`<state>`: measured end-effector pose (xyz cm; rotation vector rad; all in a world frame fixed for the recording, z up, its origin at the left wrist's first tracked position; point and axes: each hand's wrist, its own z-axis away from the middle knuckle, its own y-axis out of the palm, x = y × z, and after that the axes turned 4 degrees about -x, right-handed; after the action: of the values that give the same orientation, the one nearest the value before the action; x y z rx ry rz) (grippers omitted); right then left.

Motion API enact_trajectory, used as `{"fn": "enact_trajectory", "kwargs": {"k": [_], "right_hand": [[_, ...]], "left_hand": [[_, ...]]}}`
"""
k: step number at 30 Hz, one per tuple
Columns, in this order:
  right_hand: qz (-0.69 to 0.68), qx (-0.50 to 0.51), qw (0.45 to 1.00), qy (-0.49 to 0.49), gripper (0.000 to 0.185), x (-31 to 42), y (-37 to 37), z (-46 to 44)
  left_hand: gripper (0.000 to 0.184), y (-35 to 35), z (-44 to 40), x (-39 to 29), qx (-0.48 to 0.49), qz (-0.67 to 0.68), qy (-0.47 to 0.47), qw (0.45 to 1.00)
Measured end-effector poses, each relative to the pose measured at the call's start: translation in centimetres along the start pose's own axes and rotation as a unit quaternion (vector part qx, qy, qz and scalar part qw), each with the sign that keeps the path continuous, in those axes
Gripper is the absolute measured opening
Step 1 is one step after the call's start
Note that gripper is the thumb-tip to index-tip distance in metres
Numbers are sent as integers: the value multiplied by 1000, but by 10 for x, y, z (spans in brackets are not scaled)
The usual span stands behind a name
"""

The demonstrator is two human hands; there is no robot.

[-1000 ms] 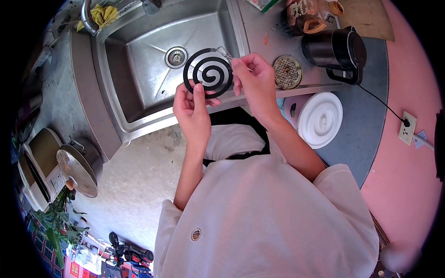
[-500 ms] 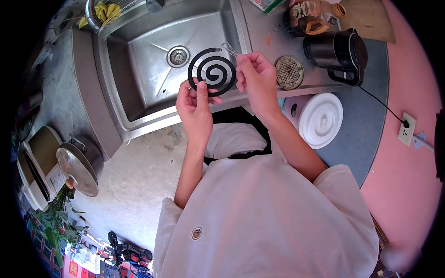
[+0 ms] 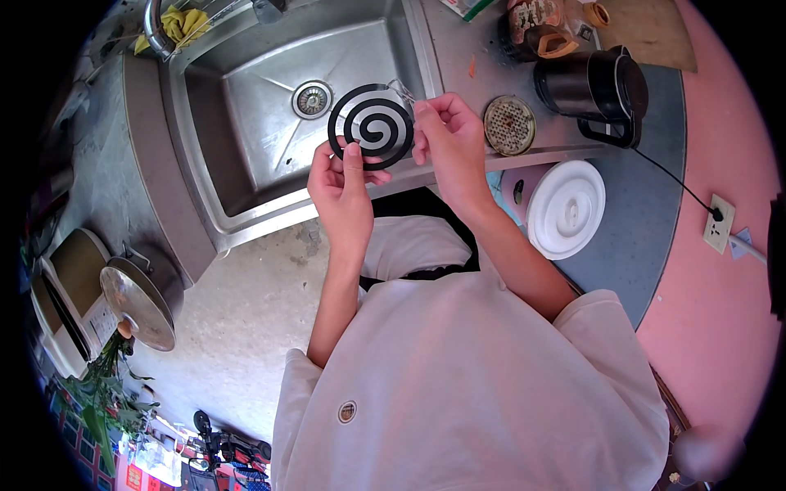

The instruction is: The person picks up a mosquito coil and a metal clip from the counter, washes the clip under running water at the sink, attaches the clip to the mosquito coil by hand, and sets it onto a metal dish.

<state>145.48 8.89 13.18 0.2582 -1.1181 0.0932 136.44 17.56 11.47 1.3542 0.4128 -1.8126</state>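
**Black coil (image 3: 377, 138) held up by the sink (image 3: 254, 139)**

At the left of the frame, a metal pot (image 3: 166, 280) is seen with its pot lid (image 3: 135, 309). In the upper left, a bent tap (image 3: 152, 29) is seen next to a yellow cloth (image 3: 184, 28). The silver sink is set into the desk (image 3: 455, 51). Near the middle of the frame, the bottom edge of the coil is pinched by the left hand (image 3: 344, 180), with its thumb in front and its fingers behind. The coil's flat side is turned up to the camera. By the coil's top right end, a thin silver wire (image 3: 401, 88) is held by the right hand (image 3: 450, 139), its fingers closed with the tips together. Whether the coil is touched by the wire cannot be told. Just right of that hand, a round tin (image 3: 509, 125) is placed on the desk. Below it, a white lid (image 3: 567, 209) is seen. At the upper right, a black kettle (image 3: 577, 84) is plugged into a wall socket (image 3: 719, 223).
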Motion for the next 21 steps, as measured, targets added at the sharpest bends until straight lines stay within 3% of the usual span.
{"fn": "enact_trajectory", "kwargs": {"k": [11,21], "right_hand": [[-38,-2,999,-2,17,-4,-1,-3],[-13,21,1000,-10,11,-5,-2,0]], "left_hand": [[17,1,-1,1,-5,-14,3,1000],[16,2,2,0,-10,-11,0,1000]]}}
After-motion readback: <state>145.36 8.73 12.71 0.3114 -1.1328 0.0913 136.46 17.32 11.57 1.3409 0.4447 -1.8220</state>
